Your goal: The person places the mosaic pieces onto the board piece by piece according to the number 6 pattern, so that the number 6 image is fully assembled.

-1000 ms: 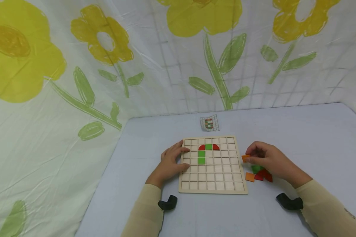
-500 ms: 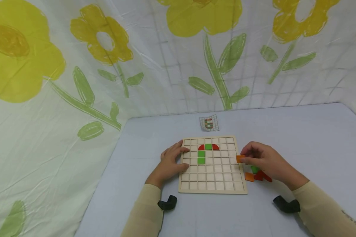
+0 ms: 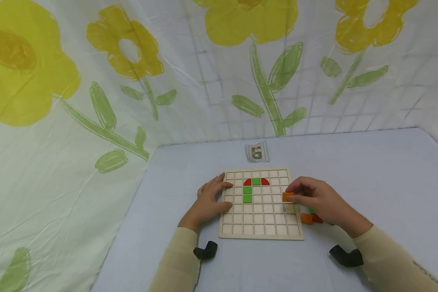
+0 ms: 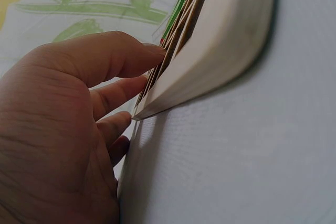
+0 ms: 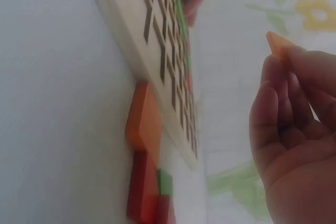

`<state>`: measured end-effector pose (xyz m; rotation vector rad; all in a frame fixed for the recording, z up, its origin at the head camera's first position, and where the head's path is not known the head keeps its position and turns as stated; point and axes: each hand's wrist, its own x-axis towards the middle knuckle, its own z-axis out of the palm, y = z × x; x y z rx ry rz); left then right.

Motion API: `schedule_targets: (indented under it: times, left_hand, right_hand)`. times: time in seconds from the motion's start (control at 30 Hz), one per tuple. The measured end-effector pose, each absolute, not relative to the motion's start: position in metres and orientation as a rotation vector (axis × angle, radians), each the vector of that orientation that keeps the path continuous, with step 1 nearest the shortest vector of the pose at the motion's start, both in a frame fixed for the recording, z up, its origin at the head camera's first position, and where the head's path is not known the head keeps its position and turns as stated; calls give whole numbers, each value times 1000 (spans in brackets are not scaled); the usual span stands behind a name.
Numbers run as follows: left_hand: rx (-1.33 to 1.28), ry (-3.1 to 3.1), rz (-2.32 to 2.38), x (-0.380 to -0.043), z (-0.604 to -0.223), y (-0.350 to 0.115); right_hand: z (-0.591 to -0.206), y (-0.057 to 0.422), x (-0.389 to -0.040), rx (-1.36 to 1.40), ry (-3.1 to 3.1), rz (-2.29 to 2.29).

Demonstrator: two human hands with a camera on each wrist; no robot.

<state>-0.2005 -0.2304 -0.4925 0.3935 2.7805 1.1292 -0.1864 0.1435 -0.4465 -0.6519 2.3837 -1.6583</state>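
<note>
My left hand [image 3: 209, 200] rests on the left edge of a wooden grid board [image 3: 258, 231], thumb and fingertips touching its rim, fingers fairly straight. In my right hand [image 3: 317, 198], thumb and fingers pinch an orange square tile [image 3: 287, 197]. The right wrist view shows this tile raised above the board. Set into the grid are a green tile [image 3: 256, 181] between two red quarter-round tiles [image 3: 247, 182], and two green squares [image 3: 247, 194] below the left one. Right of the board lie another orange tile [image 3: 306, 219], a red piece [image 5: 143, 187] and a green piece [image 5: 165, 183], partly hidden by my right hand.
A small paper card [image 3: 257, 152] with a printed grid pattern lies behind the board. The table [image 3: 190, 162] has a pale cover, and a flower-printed curtain [image 3: 204, 101] hangs along its back and left side. Black bands sit at both wrists.
My right hand has moved left with the orange tile, from beside the board to over its right-hand columns. The left hand and the board have stayed still.
</note>
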Motion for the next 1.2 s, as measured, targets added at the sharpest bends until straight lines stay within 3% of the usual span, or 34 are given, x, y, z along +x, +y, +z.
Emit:
schedule_targets:
  times: [1.2]
  left_hand:
    - [447,2794,1134,-202,-494,-232]
  right_hand:
    - [-434,61,-203,-754,2200,-1787]
